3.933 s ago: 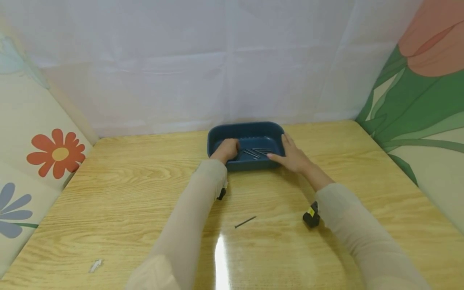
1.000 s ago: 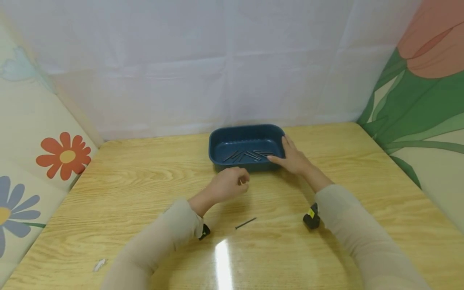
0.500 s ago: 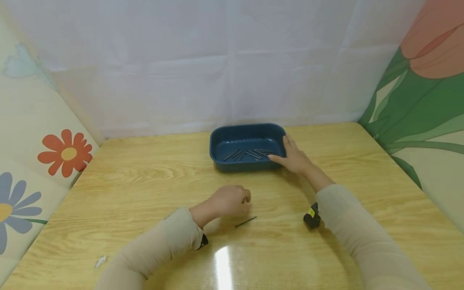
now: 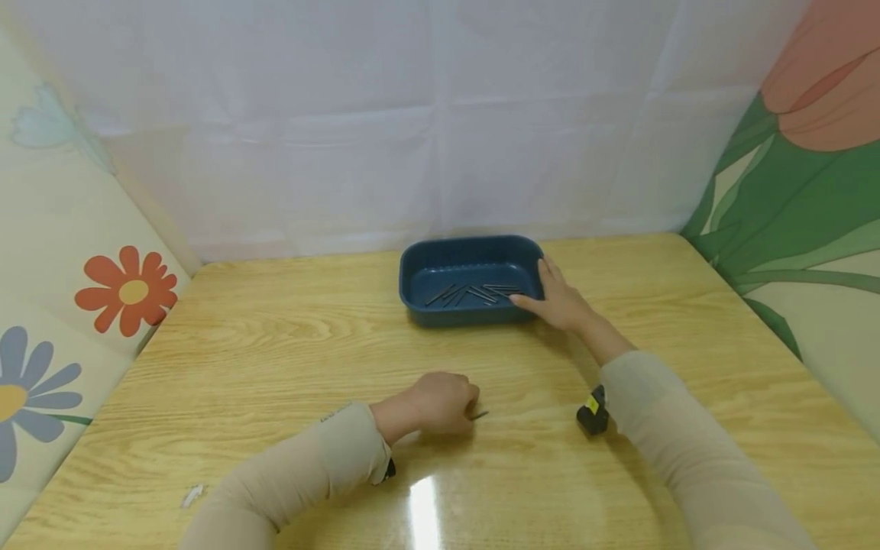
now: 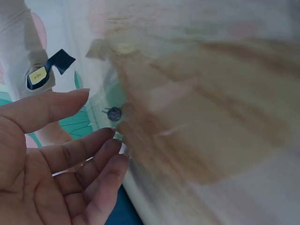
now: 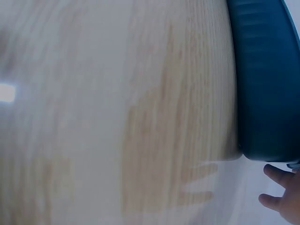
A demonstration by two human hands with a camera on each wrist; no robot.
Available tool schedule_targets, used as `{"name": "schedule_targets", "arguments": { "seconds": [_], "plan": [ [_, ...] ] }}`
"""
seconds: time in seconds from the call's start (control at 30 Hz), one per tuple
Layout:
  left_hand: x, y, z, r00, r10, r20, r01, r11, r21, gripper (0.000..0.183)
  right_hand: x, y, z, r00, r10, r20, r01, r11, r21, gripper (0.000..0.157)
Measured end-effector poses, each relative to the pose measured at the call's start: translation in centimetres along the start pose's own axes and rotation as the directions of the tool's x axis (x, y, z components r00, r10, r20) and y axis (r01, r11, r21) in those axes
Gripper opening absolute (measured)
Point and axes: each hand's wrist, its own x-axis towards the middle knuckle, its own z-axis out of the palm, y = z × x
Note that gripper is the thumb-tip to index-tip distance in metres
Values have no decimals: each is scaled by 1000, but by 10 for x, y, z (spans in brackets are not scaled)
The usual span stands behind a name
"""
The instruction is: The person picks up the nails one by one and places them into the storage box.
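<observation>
My left hand (image 4: 440, 403) is low over a single nail (image 4: 479, 415) in the middle of the table. In the left wrist view the round nail head (image 5: 114, 113) shows between the thumb and fingers (image 5: 101, 161), which stand apart without pinching it. Farther back sits a dark blue rectangular tray (image 4: 474, 317), with several nails (image 4: 461, 294) lying on its floor. My right hand (image 4: 560, 303) rests spread at the tray's right end, its thumb across the front rim and the straight fingers along the side. Only a few of its digits show in the right wrist view.
The wood-grain table (image 4: 275, 344) meets a white cloth backdrop (image 4: 309, 153) just behind the tray. Flower-painted panels border both sides. A small whitish mark (image 4: 192, 495) lies at the front left. A black wrist camera (image 4: 593, 412) hangs below the right sleeve.
My left hand has left the tray and moved toward me, down to the single nail. More nails now show at the tray's left. The right hand has stayed at the tray.
</observation>
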Motion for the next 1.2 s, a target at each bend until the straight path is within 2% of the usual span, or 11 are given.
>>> {"name": "schedule_targets", "arguments": {
  "seconds": [0.27, 0.67, 0.83, 0.97, 1.2],
  "plan": [
    [0, 1, 2, 1000, 24, 0, -24, 1000, 9, 17, 0, 0, 0, 1000, -4, -4, 4, 1000, 3, 100],
    [1, 2, 1, 998, 37, 46, -38, 999, 3, 17, 0, 1, 0, 1000, -1, -3, 1, 1000, 11, 100],
    [2, -2, 2, 994, 76, 74, -73, 996, -49, 16, 1, 3, 2, 1000, 7, -7, -7, 1000, 1, 100],
    [4, -7, 3, 990, 117, 82, -105, 986, -132, 16, 2, 3, 2, 1000, 6, -9, -6, 1000, 4, 101],
    [6, -14, 1, 976, 212, 47, -190, 940, -282, 12, 0, 1, 2, 1000, 12, -19, -11, 1000, 9, 101]
  ]
}}
